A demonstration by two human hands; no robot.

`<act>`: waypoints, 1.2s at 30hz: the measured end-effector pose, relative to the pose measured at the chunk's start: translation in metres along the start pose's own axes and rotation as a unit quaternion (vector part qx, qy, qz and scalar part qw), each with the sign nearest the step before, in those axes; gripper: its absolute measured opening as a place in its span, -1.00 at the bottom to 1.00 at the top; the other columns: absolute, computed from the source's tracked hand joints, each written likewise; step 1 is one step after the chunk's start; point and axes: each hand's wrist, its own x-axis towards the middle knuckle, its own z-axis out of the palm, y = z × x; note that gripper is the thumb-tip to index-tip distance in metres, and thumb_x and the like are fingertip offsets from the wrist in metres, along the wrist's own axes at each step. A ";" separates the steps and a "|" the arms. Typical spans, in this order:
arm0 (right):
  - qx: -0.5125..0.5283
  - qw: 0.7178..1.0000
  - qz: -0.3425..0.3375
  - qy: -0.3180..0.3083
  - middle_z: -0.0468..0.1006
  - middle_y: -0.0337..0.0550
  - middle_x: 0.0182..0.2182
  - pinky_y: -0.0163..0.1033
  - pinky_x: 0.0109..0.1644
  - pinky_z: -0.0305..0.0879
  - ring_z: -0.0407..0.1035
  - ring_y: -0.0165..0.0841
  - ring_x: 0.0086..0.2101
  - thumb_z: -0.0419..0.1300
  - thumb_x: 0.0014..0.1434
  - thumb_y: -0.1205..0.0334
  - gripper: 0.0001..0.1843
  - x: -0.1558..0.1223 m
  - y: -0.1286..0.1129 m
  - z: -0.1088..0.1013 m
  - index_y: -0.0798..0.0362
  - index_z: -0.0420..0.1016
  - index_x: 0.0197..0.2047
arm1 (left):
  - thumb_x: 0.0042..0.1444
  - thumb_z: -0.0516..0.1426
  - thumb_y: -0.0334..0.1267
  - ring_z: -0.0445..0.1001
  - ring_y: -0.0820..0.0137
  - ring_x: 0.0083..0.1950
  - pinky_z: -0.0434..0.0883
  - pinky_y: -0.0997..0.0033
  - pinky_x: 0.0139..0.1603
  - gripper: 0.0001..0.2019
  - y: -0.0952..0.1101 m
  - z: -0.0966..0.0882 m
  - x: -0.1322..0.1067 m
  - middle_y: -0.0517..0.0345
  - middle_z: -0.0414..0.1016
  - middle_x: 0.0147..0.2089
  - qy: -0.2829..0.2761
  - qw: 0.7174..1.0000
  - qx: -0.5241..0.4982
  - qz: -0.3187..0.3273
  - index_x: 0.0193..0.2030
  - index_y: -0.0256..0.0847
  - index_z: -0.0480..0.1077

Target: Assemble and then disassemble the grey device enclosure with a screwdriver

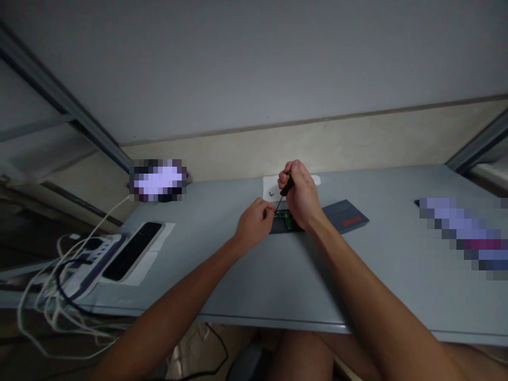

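Note:
My right hand (pixel 305 197) is wrapped round the black and yellow handle of a screwdriver (pixel 286 185), held tilted with its thin shaft pointing down and left. The shaft's tip reaches the left part of a green circuit board (pixel 292 221). My left hand (pixel 255 222) is closed, thumb and fingers together at the board's left end beside the tip; what lies between them is hidden. Under the board is a flat dark grey case or mat (pixel 335 211) with an orange-red patch at its right. Behind it lies white paper (pixel 270 185) with several tiny dark pieces, perhaps screws.
At the left a phone (pixel 135 251) lies on white paper beside a power strip (pixel 97 264) with tangled white and black cables (pixel 51 312). Blurred-out objects stand at the back left (pixel 159 180) and right (pixel 468 233). A white item (pixel 316 180) lies behind my right hand. The grey desk (pixel 246 296) meets a wall.

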 end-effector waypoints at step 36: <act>0.060 0.996 0.059 0.002 0.51 -0.33 -0.37 -0.27 -0.32 0.28 0.35 -0.44 -0.39 0.65 -0.08 -0.27 -0.34 0.002 -0.004 -0.011 -0.08 0.36 -0.32 | 0.42 0.09 -0.47 0.54 0.34 -0.12 0.47 0.35 -0.01 -0.77 0.002 -0.003 -0.002 0.10 0.57 -0.12 0.017 1.000 0.003 -0.006 -0.15 -0.17 0.58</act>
